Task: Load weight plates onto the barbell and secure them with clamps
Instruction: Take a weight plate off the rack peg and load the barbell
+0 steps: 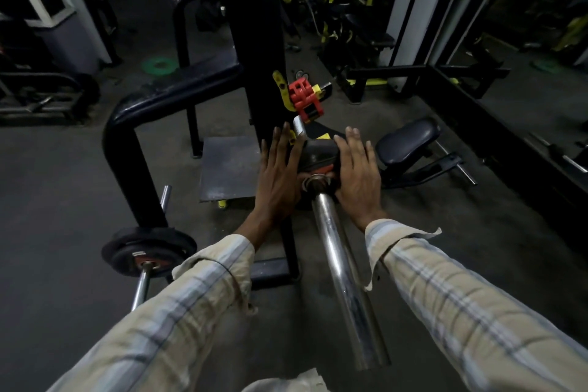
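A chrome barbell sleeve (pixel 342 267) runs from the bottom centre up toward a black rack upright (pixel 261 51). A small black weight plate (pixel 319 153) with a red band sits on the sleeve near its inner end. My left hand (pixel 280 175) lies flat against the plate's left face, fingers straight and apart. My right hand (pixel 358 175) presses flat on its right side. Neither hand curls around the plate. A red and yellow clamp (pixel 304 99) sits on the bar beyond the plate, next to the upright.
At lower left, another bar (pixel 141 286) carries black plates (pixel 148 251). A black curved rack frame (pixel 152 99) stands at left. A padded seat (pixel 409 140) lies to the right. A green plate (pixel 158 65) rests on the floor further back.
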